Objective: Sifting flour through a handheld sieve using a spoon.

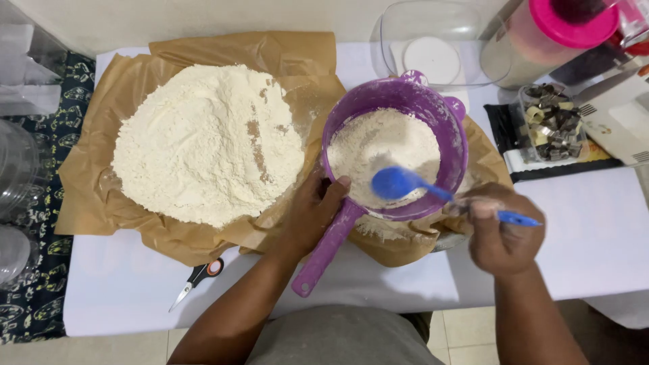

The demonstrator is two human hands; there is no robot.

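A purple sieve point(451, 128) with a long handle holds a layer of white flour point(378, 145). My left hand point(312, 213) grips the sieve where the handle joins the bowl. My right hand point(499, 233) holds a blue spoon point(405, 184) by its handle, and the spoon's bowl rests inside the sieve on the flour. The sieve sits over brown paper point(481, 157) with some sifted flour beneath it.
A big heap of flour point(206, 142) lies on brown paper point(101, 115) to the left. Small scissors point(196, 278) lie near the table's front edge. At the back stand a clear container point(433, 40), a pink-lidded jar point(547, 37) and a cup of metal cutters point(553, 122).
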